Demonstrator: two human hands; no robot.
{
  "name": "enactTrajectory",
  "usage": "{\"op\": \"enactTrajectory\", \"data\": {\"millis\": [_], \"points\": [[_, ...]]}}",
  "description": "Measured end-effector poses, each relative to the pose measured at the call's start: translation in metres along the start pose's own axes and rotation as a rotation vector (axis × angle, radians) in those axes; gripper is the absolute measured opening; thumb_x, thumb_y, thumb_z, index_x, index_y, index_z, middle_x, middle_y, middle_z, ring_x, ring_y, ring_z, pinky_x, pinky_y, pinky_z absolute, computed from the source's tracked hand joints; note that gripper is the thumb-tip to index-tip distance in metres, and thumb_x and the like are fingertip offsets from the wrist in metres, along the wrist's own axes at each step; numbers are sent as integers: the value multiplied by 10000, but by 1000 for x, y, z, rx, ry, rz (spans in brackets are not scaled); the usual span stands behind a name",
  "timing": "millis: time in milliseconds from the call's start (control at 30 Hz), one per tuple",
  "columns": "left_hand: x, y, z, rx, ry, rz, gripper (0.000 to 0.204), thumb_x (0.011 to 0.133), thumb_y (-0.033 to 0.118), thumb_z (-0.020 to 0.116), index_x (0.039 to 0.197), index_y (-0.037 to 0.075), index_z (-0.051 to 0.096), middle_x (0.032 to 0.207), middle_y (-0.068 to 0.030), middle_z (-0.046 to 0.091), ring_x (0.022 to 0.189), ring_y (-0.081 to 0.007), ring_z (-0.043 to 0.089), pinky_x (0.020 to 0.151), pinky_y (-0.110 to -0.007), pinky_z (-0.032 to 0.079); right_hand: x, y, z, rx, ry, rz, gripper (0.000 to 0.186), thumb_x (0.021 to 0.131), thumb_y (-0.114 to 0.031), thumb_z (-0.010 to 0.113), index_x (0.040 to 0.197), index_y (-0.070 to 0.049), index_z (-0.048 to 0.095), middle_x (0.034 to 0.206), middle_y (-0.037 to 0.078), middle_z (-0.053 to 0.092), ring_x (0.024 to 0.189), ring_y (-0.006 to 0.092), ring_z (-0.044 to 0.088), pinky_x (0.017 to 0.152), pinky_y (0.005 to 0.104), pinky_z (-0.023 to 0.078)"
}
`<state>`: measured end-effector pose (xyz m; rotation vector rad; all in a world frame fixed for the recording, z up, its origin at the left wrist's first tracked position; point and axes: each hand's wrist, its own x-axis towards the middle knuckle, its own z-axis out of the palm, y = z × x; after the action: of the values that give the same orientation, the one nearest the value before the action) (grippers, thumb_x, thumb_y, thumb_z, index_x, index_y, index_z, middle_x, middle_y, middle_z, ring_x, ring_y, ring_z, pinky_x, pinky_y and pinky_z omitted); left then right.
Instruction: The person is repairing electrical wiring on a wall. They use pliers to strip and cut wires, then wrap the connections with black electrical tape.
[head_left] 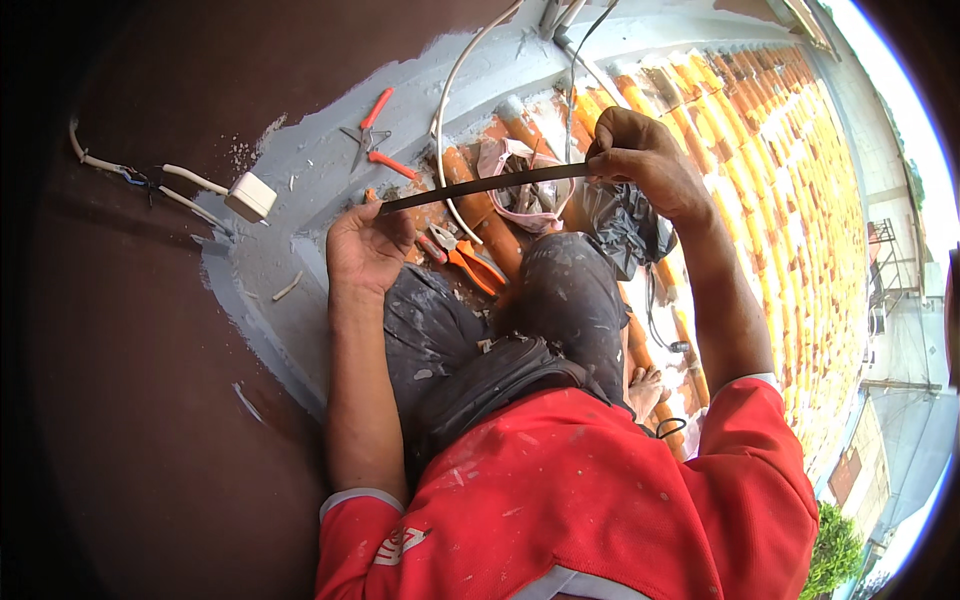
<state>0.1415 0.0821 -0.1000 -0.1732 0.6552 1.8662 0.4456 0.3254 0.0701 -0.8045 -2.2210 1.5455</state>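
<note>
A dark, narrow strip of tape (485, 187) stretches between my two hands, above the roof tiles. My left hand (365, 245) pinches its left end between thumb and fingers. The other end is gripped by my right hand (645, 160), whose fingers are curled. Below the strip lie pliers with orange handles (475, 268) and a red-handled tool (431, 249) beside them. Wire strippers with red handles (373, 140) lie spread on the grey ledge. A pink-and-white bag (520, 205) and a crumpled black plastic bag (625, 235) sit beyond my knees.
At left, a white junction box (250, 197) and spliced wires (135, 178) are on the brown wall (110, 400). A loose white cable (450, 90) curves down over the grey ledge (330, 150). Orange roof tiles (760, 200) extend right. A black cable end (680, 347) lies near my foot.
</note>
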Motion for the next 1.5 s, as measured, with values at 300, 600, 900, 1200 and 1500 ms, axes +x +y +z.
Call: {"op": "enactTrajectory", "data": {"millis": [300, 600, 900, 1200, 1500], "points": [[4, -45, 6, 224, -75, 22, 327, 1019, 248, 581, 1129, -20, 732, 1131, -180, 771, 1076, -340, 740, 1034, -470, 595, 11, -75, -47, -654, -120, -148, 197, 798, -77, 736, 865, -53, 552, 780, 34, 574, 751, 150, 574, 664, 363, 468], [6, -95, 206, 619, -866, 237, 402, 1088, 210, 665, 1441, 24, 711, 1364, -61, 747, 1283, -148, 649, 1167, -328, 448, 26, -123, -36, -1067, -296, -485, 265, 719, -146, 741, 890, 11, 613, 828, 176, 630, 746, 345, 647, 681, 482, 519], [18, -87, 205, 821, -975, 152, 242, 1041, 99, 765, 1264, 9, 791, 1119, -34, 800, 1073, -110, 715, 1008, -309, 546, 15, -128, -29, -975, -270, -458, 236, 812, -95, 782, 963, -15, 619, 788, 153, 650, 735, 279, 679, 666, 447, 516], [8, -52, 167, 1386, -641, 892, 76, 972, 75, 775, 1001, 18, 816, 844, -30, 756, 818, -105, 686, 768, -322, 549, 36, -61, 36, -1112, -3, -596, 271, 952, -296, 713, 864, -56, 805, 748, 179, 740, 763, 409, 765, 718, 537, 588], [34, -2, 101, 1778, 123, 1226, 206, 936, 125, 803, 788, -5, 743, 712, -90, 711, 726, -235, 669, 770, -391, 535, -18, -65, 133, -737, 13, -824, 127, 774, -175, 759, 816, -97, 668, 809, 56, 657, 891, 295, 713, 840, 458, 532]]}}
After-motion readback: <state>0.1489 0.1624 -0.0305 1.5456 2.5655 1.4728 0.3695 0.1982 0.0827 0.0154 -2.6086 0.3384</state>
